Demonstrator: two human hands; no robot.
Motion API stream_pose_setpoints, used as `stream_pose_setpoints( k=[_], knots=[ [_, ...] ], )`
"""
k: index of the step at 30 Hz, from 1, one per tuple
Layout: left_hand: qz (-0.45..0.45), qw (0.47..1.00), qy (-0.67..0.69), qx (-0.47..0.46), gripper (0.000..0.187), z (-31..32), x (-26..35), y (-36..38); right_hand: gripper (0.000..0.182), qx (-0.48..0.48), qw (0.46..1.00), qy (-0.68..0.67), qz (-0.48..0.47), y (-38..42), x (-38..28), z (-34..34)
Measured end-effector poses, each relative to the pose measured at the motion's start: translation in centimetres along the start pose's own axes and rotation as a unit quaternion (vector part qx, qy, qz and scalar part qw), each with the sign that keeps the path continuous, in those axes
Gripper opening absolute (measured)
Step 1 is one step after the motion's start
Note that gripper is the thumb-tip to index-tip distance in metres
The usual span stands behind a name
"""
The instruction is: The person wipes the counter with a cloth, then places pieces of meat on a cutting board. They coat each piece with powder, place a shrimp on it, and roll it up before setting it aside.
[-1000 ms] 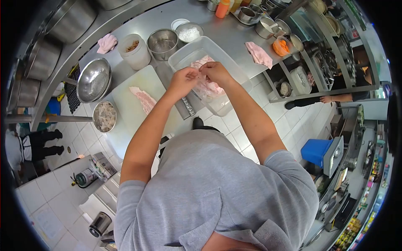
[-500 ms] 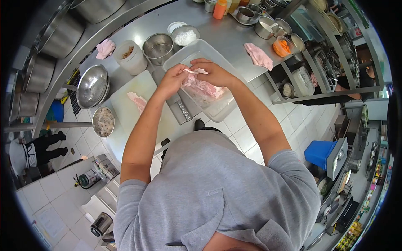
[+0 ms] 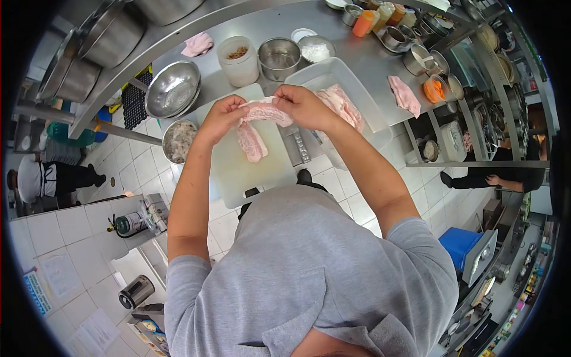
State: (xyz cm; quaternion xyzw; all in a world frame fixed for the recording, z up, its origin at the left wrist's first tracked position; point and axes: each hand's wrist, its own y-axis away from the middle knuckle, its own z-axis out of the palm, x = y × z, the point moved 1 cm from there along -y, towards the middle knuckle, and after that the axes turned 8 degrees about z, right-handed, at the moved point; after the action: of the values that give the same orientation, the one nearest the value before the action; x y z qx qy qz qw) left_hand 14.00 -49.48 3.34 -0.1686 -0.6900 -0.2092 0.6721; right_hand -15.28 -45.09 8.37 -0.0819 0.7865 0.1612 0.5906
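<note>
My left hand (image 3: 223,119) and my right hand (image 3: 304,107) each pinch one end of a strip of pale pink meat (image 3: 264,111). The strip hangs between them above the white cutting board (image 3: 229,178). A second piece of meat (image 3: 251,143) lies on the board just below it. To the right stands a clear plastic tub (image 3: 372,110) holding more meat (image 3: 342,104), partly behind my right forearm. A knife handle (image 3: 302,147) shows between board and tub.
A bowl of greyish food (image 3: 179,141) and stacked metal bowls (image 3: 172,89) stand left. Behind are a white container (image 3: 238,70), a steel pot (image 3: 279,58) and a bowl of white powder (image 3: 316,50). A pink cloth (image 3: 404,95) lies right. Two people stand farther off, left and right.
Both hands have moved left from over the tub to over the cutting board, carrying a strip of meat. The view has shifted, and a person's legs and hand now show at the right.
</note>
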Motion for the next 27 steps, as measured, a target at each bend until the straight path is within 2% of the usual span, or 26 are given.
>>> stream_pose_setpoints(
  k=[3, 7, 9, 10, 12, 13, 16, 18, 21, 25, 27],
  knots=[
    [-0.012, 0.999, 0.009, 0.04, 0.015, -1.8, -0.8, 2.7, 0.025, 0.027, 0.997, 0.066, 0.016, -0.6, -0.4, 2.7],
    [-0.029, 0.998, -0.049, 0.016, 0.02, -4.4, -3.5, 5.4, 0.025, 0.059, 0.991, 0.108, 0.045, 1.1, 1.3, 7.1],
    [-0.029, 0.972, -0.232, -0.03, 0.022, -5.1, -5.2, 6.9, 0.026, 0.098, 0.984, 0.123, 0.083, 3.0, 4.1, 10.4],
    [-0.034, 0.972, -0.227, -0.039, 0.022, -5.2, -5.7, 7.4, 0.026, 0.113, 0.983, 0.111, 0.096, 4.3, 5.2, 12.2],
    [0.044, 0.918, -0.383, -0.095, 0.019, -5.1, -6.6, 8.2, 0.025, 0.129, 0.975, 0.108, 0.145, 6.7, 7.5, 15.9],
    [0.042, 0.918, -0.379, -0.109, 0.019, -5.5, -6.9, 8.0, 0.024, 0.143, 0.967, 0.108, 0.183, 7.4, 8.7, 17.4],
    [0.043, 0.899, -0.403, -0.168, 0.017, -5.8, -8.3, 5.4, 0.023, 0.225, 0.939, 0.165, 0.2, 7.6, 10.7, 20.3],
    [0.134, 0.884, -0.429, -0.127, 0.016, -5.8, -9.1, 2.9, 0.023, 0.288, 0.911, 0.206, 0.213, 6.7, 10.9, 20.9],
    [0.11, 0.868, -0.459, -0.154, 0.016, -5.5, -9.2, -0.1, 0.022, 0.325, 0.892, 0.214, 0.231, 5.8, 10.9, 21.2],
    [0.077, 0.875, -0.449, -0.162, 0.021, -5.0, -9.4, -2.1, 0.023, 0.337, 0.877, 0.21, 0.271, 5.5, 10.7, 21.1],
    [0.091, 0.876, -0.447, -0.156, 0.021, -4.9, -9.8, -2.4, 0.024, 0.343, 0.878, 0.2, 0.268, 5.5, 11.0, 20.9]
  ],
)
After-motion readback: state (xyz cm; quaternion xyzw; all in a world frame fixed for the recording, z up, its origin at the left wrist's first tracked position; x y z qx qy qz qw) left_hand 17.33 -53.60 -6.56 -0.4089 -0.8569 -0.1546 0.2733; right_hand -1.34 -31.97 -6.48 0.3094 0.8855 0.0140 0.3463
